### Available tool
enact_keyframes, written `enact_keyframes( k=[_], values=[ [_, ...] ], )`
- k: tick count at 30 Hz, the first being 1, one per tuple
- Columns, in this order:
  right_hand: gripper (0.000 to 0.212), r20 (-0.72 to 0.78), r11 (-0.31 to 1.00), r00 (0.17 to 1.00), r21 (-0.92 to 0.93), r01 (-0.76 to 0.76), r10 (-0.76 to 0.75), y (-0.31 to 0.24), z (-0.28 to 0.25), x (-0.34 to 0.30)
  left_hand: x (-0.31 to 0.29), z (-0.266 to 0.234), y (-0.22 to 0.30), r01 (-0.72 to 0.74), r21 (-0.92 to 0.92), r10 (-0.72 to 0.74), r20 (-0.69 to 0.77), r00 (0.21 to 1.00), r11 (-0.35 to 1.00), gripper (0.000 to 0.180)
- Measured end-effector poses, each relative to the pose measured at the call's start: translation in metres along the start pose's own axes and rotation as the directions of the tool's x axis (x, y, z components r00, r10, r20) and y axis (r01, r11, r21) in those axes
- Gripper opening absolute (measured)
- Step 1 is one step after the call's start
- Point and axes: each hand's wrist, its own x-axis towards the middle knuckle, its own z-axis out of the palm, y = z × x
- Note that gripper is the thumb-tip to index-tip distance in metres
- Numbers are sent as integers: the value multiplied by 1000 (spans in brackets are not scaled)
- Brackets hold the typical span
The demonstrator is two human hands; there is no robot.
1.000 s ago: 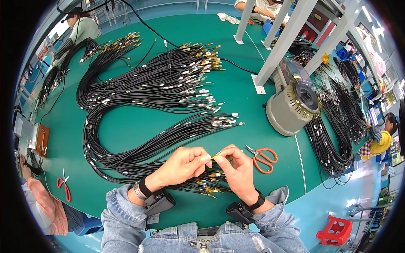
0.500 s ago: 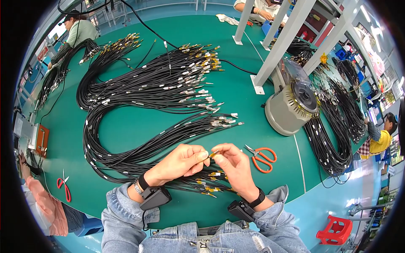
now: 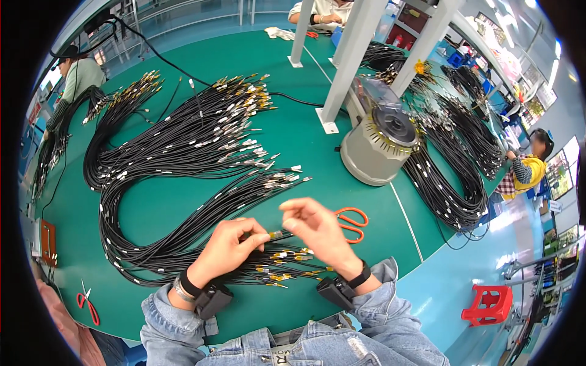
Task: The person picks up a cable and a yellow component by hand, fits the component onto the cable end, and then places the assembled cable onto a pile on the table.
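Note:
My left hand (image 3: pixel 226 247) pinches a black cable near its tip. The cable end (image 3: pixel 276 235), with a yellow sleeve, sticks out past the thumb toward the right. Close to that tip is my right hand (image 3: pixel 320 235), its thumb and forefinger apart and nothing visible between them. Beneath both hands lies a bundle of black cables (image 3: pixel 213 261) with yellow and white sleeved ends. Orange-handled snips (image 3: pixel 361 227) rest on the table just beyond my right hand, which hides their blades.
Larger bundles of black cables (image 3: pixel 165 152) curve across the green table (image 3: pixel 311 155). A grey round machine (image 3: pixel 373 160) stands right of a metal post (image 3: pixel 332 100). Red-handled scissors (image 3: pixel 90 307) lie at the left. A red stool (image 3: pixel 488 305) is on the floor. Other people sit around.
My right hand has come away from the pinch at the cable tip and its fingers have parted. My left hand keeps hold of the cable. The whole view has shifted to the right.

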Motion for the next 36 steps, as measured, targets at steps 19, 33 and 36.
enact_keyframes(
  k=[19, 33, 36],
  values=[
    [22, -426, 588, 898, -755, -289, -106, -109, -273, 115, 6, -6, -6, -165, 790, 420, -126, 899, 591, 13],
    [15, -376, 748, 910, -652, -126, -175, -132, -242, 98, 5, -10, 2, -203, 700, 452, -188, 872, 684, 8],
    [15, -300, 971, 949, -238, 24, -97, -123, -191, 77, 2, -5, 11, -222, 620, 436, -216, 874, 752, 6]
  ],
)
